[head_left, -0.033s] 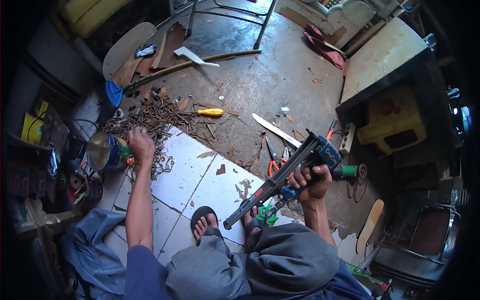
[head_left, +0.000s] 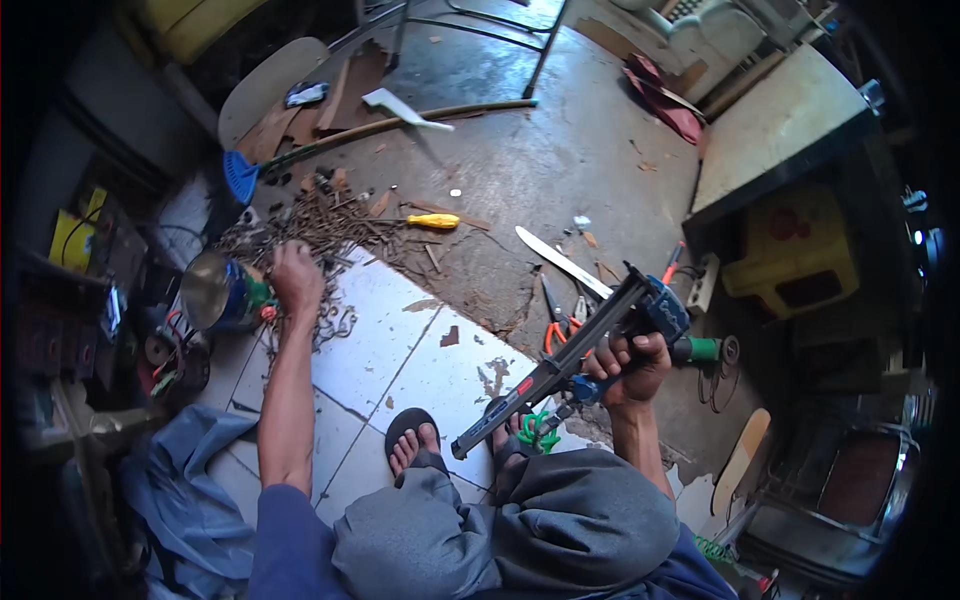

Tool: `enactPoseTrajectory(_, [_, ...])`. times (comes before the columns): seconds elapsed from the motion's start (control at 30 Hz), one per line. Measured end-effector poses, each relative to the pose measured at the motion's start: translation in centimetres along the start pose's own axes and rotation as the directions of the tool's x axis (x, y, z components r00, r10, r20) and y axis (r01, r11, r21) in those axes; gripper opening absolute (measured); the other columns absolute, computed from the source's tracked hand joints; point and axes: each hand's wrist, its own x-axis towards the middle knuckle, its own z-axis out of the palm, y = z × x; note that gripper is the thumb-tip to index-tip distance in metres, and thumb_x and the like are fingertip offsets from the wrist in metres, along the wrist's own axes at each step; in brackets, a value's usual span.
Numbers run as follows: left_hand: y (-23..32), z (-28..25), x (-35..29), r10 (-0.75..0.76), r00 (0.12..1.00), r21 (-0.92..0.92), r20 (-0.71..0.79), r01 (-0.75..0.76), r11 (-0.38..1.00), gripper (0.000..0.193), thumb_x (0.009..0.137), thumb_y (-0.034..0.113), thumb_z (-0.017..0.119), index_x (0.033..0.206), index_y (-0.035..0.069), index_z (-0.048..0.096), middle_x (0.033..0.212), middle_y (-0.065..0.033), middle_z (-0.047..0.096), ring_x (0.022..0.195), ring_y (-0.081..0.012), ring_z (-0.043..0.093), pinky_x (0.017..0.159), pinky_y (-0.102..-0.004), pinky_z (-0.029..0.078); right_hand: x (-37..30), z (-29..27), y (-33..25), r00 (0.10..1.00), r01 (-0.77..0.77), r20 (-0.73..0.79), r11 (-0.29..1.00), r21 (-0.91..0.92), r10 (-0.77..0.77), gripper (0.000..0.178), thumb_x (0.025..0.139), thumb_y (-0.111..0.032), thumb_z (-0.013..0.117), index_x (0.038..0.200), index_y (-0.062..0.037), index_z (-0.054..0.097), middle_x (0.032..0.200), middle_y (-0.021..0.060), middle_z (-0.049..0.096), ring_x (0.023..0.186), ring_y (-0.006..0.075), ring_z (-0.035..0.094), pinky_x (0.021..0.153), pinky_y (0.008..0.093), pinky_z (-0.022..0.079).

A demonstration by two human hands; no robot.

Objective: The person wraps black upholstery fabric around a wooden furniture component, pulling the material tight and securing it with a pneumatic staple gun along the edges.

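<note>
My right hand (head_left: 630, 370) is wrapped round the grip of a pneumatic nail gun (head_left: 550, 365), a blue tool with a long dark magazine. It is held slantwise above my right foot, and a coiled green air hose (head_left: 540, 430) shows beside it. At the near edge of a heap of rusty screws and nails (head_left: 330, 215) is my left hand (head_left: 297, 278), its fingers bent down and together. What lies between those fingers is hidden. Just left of that hand, a metal can (head_left: 240, 295) with a blue and green label lies tipped, its mouth facing left.
A yellow-handled screwdriver (head_left: 433, 221), a long white blade (head_left: 560, 260) and orange-handled pliers (head_left: 577, 315) lie ahead. An angle grinder (head_left: 700, 349) is at the right. Beyond the heap rests a blue rake (head_left: 240, 177). A wooden box-like table (head_left: 780, 120) stands far right.
The whole view has shifted slightly, so most things sit a little farther right. Both hands keep nearly the same places, the right one still holding the nail gun.
</note>
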Motion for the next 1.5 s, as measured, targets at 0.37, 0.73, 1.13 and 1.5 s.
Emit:
enactPoseTrajectory(0.37, [-5.8,2.8,-0.4,-0.215,0.938,0.220,0.271,0.157,0.963,0.022,0.089,0.022,0.074,0.105,0.006,0.074,0.110,-0.0232,0.071,0.104,-0.0422,0.069,0.092,-0.0504,0.054,-0.8,-1.0,0.2,0.998,-0.052,0.016,0.992,-0.114,0.054,0.045,0.084,-0.023,0.056,0.124,-0.0046,0.067,0.061,-0.0003,0.044,0.052,0.0157,0.049,0.050,0.0366,0.047])
enactPoseTrajectory(0.73, [-8.7,2.9,2.0,0.139,0.938,0.292,0.318,-0.237,0.927,0.017,0.091,0.021,0.062,0.095,0.011,0.074,0.107,-0.0130,0.068,0.114,-0.0330,0.062,0.096,-0.0508,0.048,-1.6,-0.9,0.0,0.998,-0.061,-0.029,0.992,-0.114,0.058,0.045,0.083,-0.022,0.056,0.124,-0.0059,0.067,0.061,-0.0006,0.044,0.052,0.0160,0.051,0.051,0.0368,0.048])
enactPoseTrajectory(1.13, [16.2,-8.1,-3.6,0.173,0.854,-0.334,0.490,0.001,0.943,0.036,0.096,0.015,0.071,0.131,0.004,0.071,0.073,-0.0108,0.073,0.063,-0.0183,0.068,0.058,-0.0359,0.051,-0.8,-0.4,0.6,0.991,-0.133,-0.041,0.989,-0.059,0.131,0.042,0.083,-0.021,0.058,0.119,-0.0023,0.065,0.061,0.0019,0.045,0.052,0.0181,0.050,0.054,0.0385,0.047])
enactPoseTrajectory(1.5, [26.9,-13.3,-9.7,0.475,0.287,-0.478,0.832,0.805,0.351,0.039,0.099,0.017,0.074,0.134,0.000,0.070,0.092,-0.0057,0.074,0.078,-0.0081,0.063,0.069,-0.0235,0.048,-1.6,0.1,1.1,0.983,-0.183,-0.004,0.983,-0.031,0.183,0.041,0.082,-0.021,0.059,0.118,-0.0011,0.064,0.062,0.0017,0.047,0.053,0.0182,0.052,0.055,0.0384,0.048])
